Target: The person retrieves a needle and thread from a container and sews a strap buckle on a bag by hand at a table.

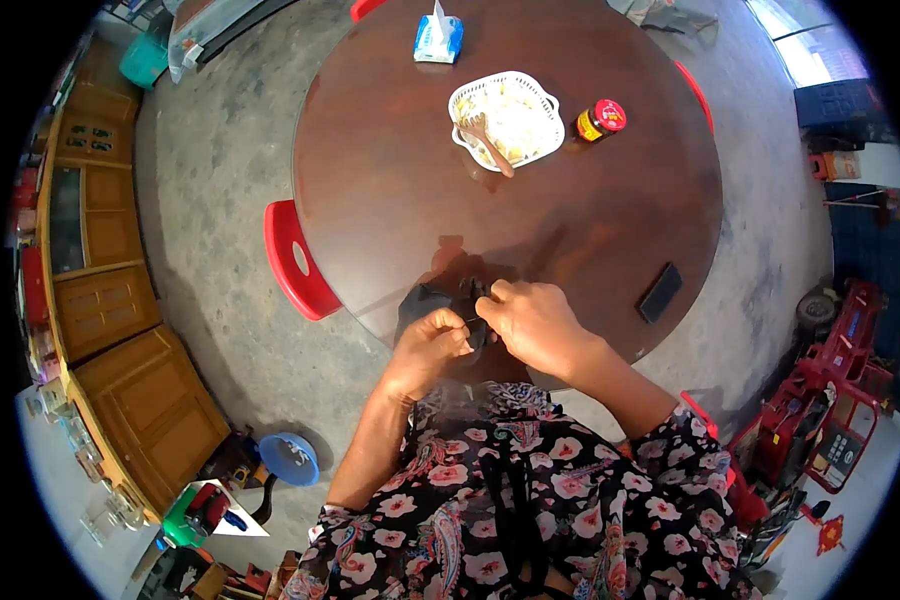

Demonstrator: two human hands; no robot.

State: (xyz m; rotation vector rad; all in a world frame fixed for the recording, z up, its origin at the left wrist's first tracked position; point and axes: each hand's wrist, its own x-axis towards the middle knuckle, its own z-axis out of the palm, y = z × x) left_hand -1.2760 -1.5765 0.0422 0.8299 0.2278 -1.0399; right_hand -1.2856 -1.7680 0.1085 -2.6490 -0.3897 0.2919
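Observation:
Both hands meet over the near edge of the round brown table, close to my body. My left hand point(434, 346) has its fingers pinched together at the edge of a black cloth-like item point(422, 305). To its right, my right hand point(526, 318) is also closed, its fingertips bent in beside the dark material. A thin line seems to show between the two sets of fingertips, too small to make out. What lies inside the right fingers is hidden.
On the table point(370, 180) stand a white basket point(545, 145) with a wooden fork, a red-lidded jar point(600, 120), a blue tissue pack point(439, 40) and a black phone point(660, 293). A red chair point(288, 262) is at the left, a blue basin point(288, 458) on the floor.

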